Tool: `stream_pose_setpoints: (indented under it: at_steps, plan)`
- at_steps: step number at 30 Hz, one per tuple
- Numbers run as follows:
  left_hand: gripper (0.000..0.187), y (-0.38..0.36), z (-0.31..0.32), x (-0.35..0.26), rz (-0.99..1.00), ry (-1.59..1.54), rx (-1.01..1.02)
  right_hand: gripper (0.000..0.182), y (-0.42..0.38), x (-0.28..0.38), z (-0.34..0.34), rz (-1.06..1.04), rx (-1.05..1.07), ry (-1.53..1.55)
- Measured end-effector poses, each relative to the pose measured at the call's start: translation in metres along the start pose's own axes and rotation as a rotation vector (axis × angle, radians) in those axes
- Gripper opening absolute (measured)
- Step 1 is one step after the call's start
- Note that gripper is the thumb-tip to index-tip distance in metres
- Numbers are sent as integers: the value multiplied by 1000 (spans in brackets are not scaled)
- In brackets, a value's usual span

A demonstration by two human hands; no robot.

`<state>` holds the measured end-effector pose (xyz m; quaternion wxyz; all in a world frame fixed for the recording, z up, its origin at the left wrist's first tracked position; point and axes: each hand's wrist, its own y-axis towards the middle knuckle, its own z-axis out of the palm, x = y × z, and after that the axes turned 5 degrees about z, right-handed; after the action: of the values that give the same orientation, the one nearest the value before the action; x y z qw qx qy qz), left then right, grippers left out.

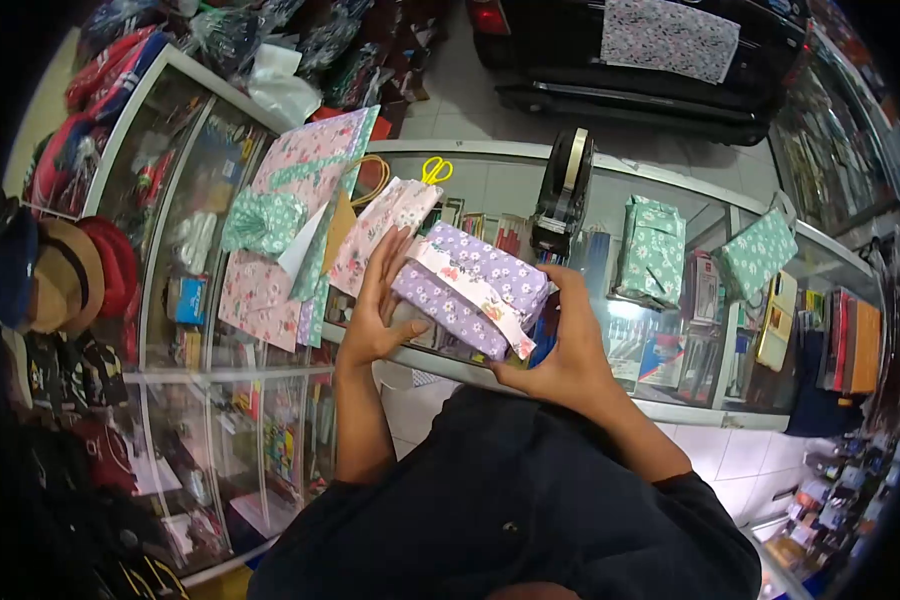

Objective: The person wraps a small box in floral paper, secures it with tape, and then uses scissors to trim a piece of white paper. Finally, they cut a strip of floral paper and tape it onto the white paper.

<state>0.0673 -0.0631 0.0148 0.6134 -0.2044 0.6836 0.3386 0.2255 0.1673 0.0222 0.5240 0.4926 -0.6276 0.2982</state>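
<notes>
A box wrapped in purple daisy paper (470, 305) is held between my two hands above the glass counter. A pale floral paper strip (475, 297) lies lengthwise across its top. My left hand (378, 310) presses on the box's left end, thumb toward the near side. My right hand (567, 345) grips the right end, near the strip's lower end. Pink floral paper (385, 220) lies beside my left fingers. Yellow-handled scissors (436, 170) rest behind the box, and a black tape dispenser (564, 190) stands at the back.
Floral paper sheets (248, 300) with a green pleated piece (265, 222) lie at left. On the right are a green wrapped box (652, 250), a green daisy pouch (758, 252) and a phone (776, 320). A metal edge (660, 410) borders the counter.
</notes>
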Motion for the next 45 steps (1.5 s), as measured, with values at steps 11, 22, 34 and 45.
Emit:
stream_pose_setpoints:
  at_steps: [11, 22, 34, 45]
  plan:
    - [76, 9, 18, -39, 294, 478, 359, 107, -12, 22, 52, -97, -420, -446]
    - [61, 11, 30, -27, 332, 544, 212, 117, -20, 41, 30, -80, -103, -425]
    - [39, 22, 31, -57, 152, 356, 253, 75, -21, 41, 9, -274, -125, -411]
    - [24, 52, 33, -72, 226, 442, 166, 75, -32, 35, 8, -137, -54, -257]
